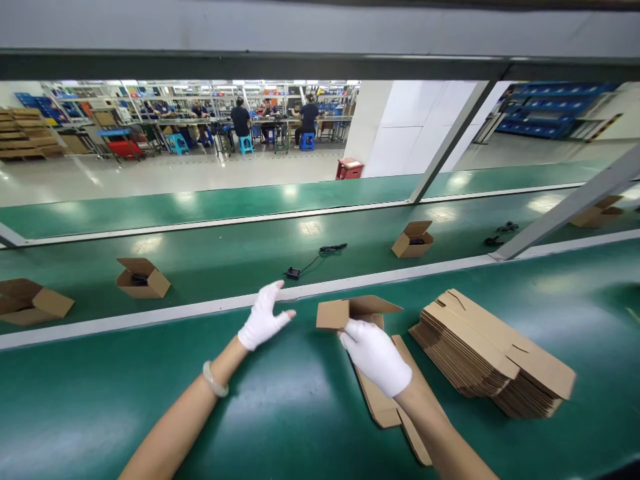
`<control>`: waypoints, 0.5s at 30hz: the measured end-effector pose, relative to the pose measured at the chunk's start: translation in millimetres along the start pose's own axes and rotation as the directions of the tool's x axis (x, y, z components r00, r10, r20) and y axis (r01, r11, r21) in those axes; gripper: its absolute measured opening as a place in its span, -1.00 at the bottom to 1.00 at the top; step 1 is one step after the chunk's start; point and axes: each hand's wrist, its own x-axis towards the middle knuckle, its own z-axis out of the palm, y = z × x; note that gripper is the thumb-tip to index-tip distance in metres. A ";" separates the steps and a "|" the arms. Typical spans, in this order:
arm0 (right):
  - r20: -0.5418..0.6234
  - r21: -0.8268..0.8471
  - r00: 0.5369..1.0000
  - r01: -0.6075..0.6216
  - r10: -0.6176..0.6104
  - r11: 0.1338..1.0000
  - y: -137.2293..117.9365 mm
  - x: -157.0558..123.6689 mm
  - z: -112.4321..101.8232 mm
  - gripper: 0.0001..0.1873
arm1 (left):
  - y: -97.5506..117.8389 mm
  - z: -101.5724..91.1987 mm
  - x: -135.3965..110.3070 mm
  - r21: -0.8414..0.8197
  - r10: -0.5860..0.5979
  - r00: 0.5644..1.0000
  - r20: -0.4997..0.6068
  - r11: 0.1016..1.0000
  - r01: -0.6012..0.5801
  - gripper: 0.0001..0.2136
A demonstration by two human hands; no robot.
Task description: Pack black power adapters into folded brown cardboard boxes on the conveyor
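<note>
My left hand (265,319), in a white glove with bare fingertips, reaches out with thumb and fingers apart and nothing in it. Just past it, a black power adapter (293,273) with a bundled cable (333,248) lies on the green conveyor belt. My right hand (377,353), also gloved, grips a small cardboard box (333,314) whose flaps stand up; the hand covers part of it. Under that hand lie flat cardboard blanks (380,400) on the green bench. To the right is a thick stack of folded cardboard boxes (495,353).
Open cardboard boxes (145,283) stand on the belt at left, another box (414,240) right of centre. More black cables (495,240) lie farther right. A white rail (200,309) divides bench from belt. Slanted metal posts (453,143) rise at right. People sit at benches beyond.
</note>
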 end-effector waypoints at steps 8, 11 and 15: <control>0.283 -0.462 0.958 0.088 0.052 0.882 -3.5 52.9 10.1 -0.71 | -62.4 6.4 85.0 0.044 -0.247 0.969 0.004 0.968 0.247 -0.46; 0.273 -0.465 0.959 0.066 0.072 0.883 -5.9 57.5 8.9 -0.75 | -67.5 7.2 92.0 -0.032 -0.252 0.967 0.023 0.967 0.253 -0.59; 0.153 -0.470 0.985 0.003 0.078 0.883 -11.5 42.1 4.9 -0.69 | -66.1 -3.6 84.8 -0.222 -0.222 0.975 0.001 0.951 0.216 -0.64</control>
